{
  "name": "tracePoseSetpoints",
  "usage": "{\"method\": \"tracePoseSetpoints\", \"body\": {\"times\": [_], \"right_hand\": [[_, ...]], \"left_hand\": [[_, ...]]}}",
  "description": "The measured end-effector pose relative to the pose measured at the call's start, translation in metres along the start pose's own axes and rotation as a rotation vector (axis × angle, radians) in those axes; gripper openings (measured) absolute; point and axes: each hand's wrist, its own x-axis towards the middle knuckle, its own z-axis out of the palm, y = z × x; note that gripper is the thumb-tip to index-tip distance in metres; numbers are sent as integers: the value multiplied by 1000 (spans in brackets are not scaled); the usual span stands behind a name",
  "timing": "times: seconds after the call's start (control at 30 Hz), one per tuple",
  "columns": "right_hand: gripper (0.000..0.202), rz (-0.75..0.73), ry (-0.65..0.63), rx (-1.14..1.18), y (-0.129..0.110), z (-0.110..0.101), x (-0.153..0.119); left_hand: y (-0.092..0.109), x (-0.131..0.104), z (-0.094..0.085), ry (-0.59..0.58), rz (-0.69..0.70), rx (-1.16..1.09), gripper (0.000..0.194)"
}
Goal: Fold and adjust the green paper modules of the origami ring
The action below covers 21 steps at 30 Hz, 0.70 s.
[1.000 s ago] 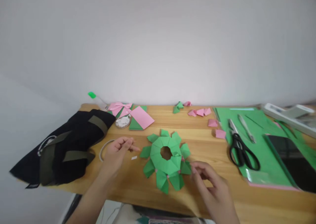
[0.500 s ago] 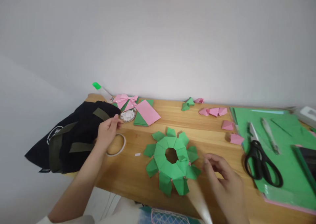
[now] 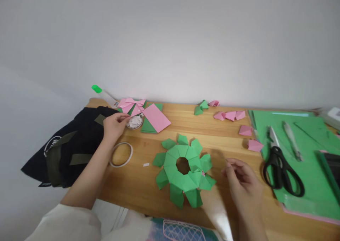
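Note:
My left hand [image 3: 114,127] is at the near left edge of a small round dish of white paper scraps [image 3: 135,121], thumb and fingertips together in a pinch. What it pinches, if anything, is too small to make out. On the table lies a green folded-paper ring [image 3: 170,166] with pointed petals around an open middle. My right hand [image 3: 243,184] hovers just right of that ring, apart from it, thumb against the curled fingers. Anything between those fingertips cannot be made out. A white tape roll [image 3: 130,155] and a small white slip [image 3: 146,164] lie left of the ring.
A black bag [image 3: 87,127] fills the table's left end. Behind the dish are a pink paper bow [image 3: 131,104], a pink sheet [image 3: 156,118] and a green-capped tube [image 3: 105,96]. Folded pink pieces [image 3: 230,115] lie at the back right. Black-handled scissors [image 3: 277,166] rest on green sheets [image 3: 316,163].
My left hand has moved up and slightly left, from beside the tape roll to the dish edge. My right hand has drawn a little to the right, away from the green ring.

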Motion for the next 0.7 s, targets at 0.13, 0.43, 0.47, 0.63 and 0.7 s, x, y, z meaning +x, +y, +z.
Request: {"method": "tracePoseSetpoints", "body": {"times": [0.13,0.43,0.47,0.63,0.7], "right_hand": [[29,17,1,56,0,0,2],[26,45,4,150,-4,2,2],[26,48,3,157,-4,2,1],[25,61,5,176,-4,2,1],[25,62,3,181,-4,2,1]], "left_hand": [[0,6,4,-13,-7,-23,9],[0,7,5,-54,-76,-113,20],[0,8,6,-59,-85,-125,22],[-8,17,11,-106,-127,-144,25],[-11,20,14,-98,-118,-135,31]]}}
